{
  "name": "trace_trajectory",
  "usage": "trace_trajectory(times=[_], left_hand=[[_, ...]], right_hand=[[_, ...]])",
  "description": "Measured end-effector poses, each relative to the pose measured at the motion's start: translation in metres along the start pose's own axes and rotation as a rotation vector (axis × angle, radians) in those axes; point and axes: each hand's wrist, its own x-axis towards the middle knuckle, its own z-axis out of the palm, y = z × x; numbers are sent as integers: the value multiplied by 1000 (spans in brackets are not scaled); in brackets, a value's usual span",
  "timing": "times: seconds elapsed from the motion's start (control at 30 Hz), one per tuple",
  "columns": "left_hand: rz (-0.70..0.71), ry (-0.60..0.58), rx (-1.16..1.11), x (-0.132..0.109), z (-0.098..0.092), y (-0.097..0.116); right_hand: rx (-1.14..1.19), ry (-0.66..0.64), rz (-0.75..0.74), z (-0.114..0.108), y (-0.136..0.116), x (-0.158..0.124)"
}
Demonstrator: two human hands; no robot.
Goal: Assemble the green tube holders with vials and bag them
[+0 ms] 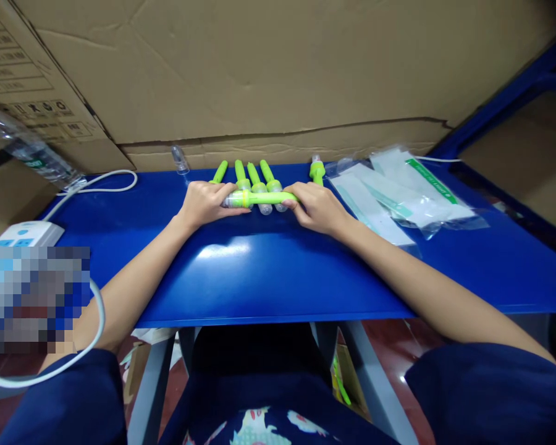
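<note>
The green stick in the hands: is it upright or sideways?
Sideways: the green stick spans from the left hand, at its clear end, to the right hand.

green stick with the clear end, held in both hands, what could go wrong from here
The green stick, held by the left hand and right hand, might bump the loose green sticks lying close by. The small clear cap near the table's back edge could get knocked away. The white cable looping by the left forearm might snag it.
</note>
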Motion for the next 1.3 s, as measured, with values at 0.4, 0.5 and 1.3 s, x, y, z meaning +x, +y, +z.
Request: trace_trajectory(times=[0.4,0.5,1.3], left_hand=[[-111,56,16,-3,-1,-4],[-88,32,25,-3,0,-5],[-437,57,-493,13,7,46]], right_hand=[[-28,160,32,-4,6,2],[-73,129,12,-3,8,0],[75,193,100,4,-24,6]])
